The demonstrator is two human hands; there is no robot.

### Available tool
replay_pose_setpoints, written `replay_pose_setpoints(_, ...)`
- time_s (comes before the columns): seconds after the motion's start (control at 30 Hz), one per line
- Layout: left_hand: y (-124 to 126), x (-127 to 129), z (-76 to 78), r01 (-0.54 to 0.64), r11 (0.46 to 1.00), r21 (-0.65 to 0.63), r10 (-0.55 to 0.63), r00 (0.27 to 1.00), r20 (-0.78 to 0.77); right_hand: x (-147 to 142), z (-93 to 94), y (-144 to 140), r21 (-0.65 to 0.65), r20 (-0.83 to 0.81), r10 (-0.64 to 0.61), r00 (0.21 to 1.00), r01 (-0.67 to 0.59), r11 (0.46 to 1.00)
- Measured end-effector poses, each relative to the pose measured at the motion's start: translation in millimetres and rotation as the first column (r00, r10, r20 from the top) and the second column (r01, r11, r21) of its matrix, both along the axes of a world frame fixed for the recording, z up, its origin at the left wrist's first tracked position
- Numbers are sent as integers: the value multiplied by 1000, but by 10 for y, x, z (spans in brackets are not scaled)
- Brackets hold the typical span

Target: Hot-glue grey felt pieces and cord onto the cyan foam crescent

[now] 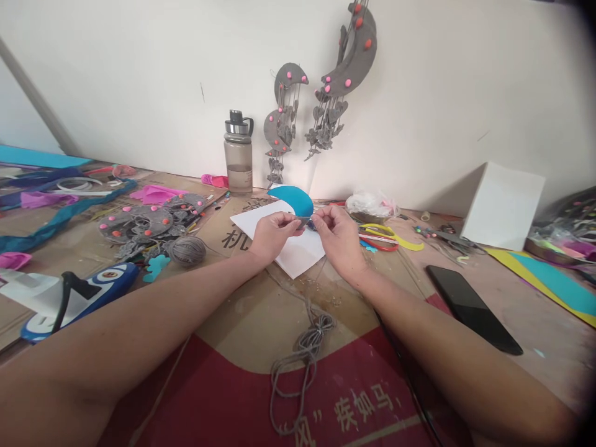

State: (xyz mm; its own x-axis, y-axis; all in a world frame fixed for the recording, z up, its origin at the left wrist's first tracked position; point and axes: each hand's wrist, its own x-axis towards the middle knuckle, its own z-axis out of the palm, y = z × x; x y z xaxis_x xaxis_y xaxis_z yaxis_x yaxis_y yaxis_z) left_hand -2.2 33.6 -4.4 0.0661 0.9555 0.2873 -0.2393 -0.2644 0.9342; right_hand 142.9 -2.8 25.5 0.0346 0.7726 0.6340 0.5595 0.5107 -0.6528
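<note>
The flat blue crescent-shaped foam piece sat near the far middle of the desk, curved edge up, lower tip w/ a bit of grey on it, held just above a white sheet of paper. A strand of loose grey yarn ran from the hands toward the near edge & coiled on brown cardboard w/ a red printed panel.

Both forearms reached fwd from the near corners, converging at the crescent. Left hand was knuckles-up, thumb & forefinger pinched shut on the crescent's lower edge. Right hand was just beside it, fingers curled, fingertips pinched narrow at the same tip; whether they held the yarn end or the foam itself couldn't be told.

Left of the hands: a grey ball of yarn, a pile of grey felt shapes w/ pink dots, a blue-white eye-patterned object. Far: a clear plastic water bottle w/ grey lid against the white wall, grey felt moon hangings above. Right: a black phone lying flat, yellow & red curved strips, a white box.
</note>
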Motion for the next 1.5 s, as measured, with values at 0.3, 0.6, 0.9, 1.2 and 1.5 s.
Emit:
replay_pose_setpoints(0.3,6,-13,-9,36,999,-19,-36,999,24,87,-102,107,5,-3,-21,1000,21,1000)
replay_pose_setpoints(0.6,-9,-18,2,90,996,-23,-88,993,77,78,-135,113,-66,-34,-10,999,7,998)
replay_pose_setpoints(0.9,13,-24,-26,144,990,-4,-143,983,117,74,-122,132,-107,-69,1,998,-9,994)
replay_pose_setpoints(1.2,-3,-33,3,227,974,-4,-223,960,170,67,-140,151,-152,-154,14,988,-38,988)
replay_pose_setpoints(1.5,4,-54,27,345,938,-17,-333,916,224,23,-167,170,-328,-538,108,836,-326,887)
